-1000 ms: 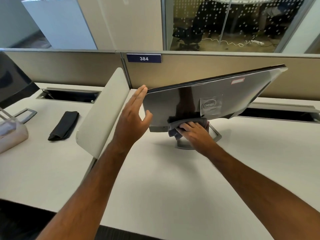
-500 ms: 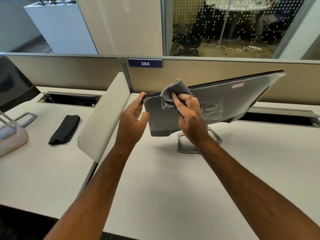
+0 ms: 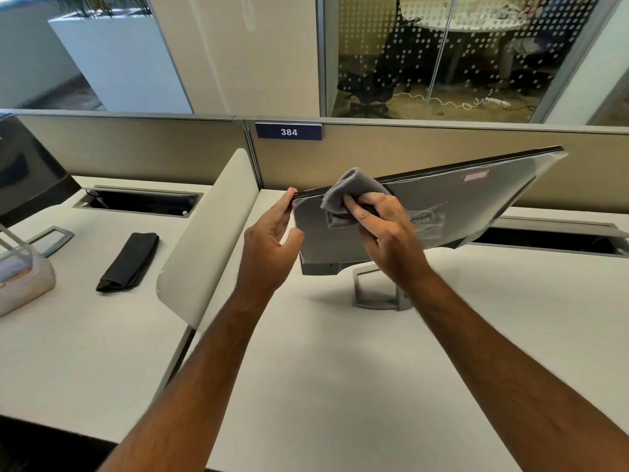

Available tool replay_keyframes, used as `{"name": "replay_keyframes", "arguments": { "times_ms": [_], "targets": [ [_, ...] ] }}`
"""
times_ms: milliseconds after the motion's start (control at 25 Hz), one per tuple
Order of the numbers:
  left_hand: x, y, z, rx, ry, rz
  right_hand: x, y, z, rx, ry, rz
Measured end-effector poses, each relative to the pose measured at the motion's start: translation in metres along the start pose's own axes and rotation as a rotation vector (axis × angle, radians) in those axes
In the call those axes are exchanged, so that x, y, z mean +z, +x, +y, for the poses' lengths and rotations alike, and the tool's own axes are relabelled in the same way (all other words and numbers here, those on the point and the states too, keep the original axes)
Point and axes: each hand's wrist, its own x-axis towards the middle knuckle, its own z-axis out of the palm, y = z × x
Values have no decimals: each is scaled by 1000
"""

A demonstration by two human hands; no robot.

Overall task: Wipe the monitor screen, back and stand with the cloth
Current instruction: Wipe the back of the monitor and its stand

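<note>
The monitor (image 3: 476,206) stands on the white desk with its grey back toward me, the panel turned at an angle so its right end is farther away. Its screen side is hidden. My left hand (image 3: 272,243) grips the panel's left edge, fingers along the edge and thumb on the back. My right hand (image 3: 384,229) holds a bunched grey cloth (image 3: 347,199) pressed on the back near the top left corner, the cloth lapping over the top edge. The grey metal stand (image 3: 377,294) sits under the panel, partly hidden by my right wrist.
A folded black cloth (image 3: 127,262) lies on the left-hand desk beyond a white divider (image 3: 207,240). A second dark monitor (image 3: 27,178) and a clear container (image 3: 20,281) sit at far left. Partition wall (image 3: 408,158) and cable slots (image 3: 136,201) run behind.
My right hand rose with the cloth from the stand's neck to the top left of the monitor's back. My left hand closed from an open palm onto the panel's left edge.
</note>
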Motion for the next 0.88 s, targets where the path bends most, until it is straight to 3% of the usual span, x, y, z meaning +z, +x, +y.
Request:
{"name": "replay_keyframes", "arguments": {
  "times_ms": [240,560,720,880],
  "targets": [
    [-6,3,-1,20,36,-12,25,8,-37,-67,4,-100],
    [-8,6,-6,91,124,-31,13,8,-26,-7,-23,-16],
    [-11,8,-11,146,168,-36,41,18,-47,-68,1,-111],
    [-14,9,-11,153,187,-56,51,-5,-37,-168,-139,-260]
  ]
}}
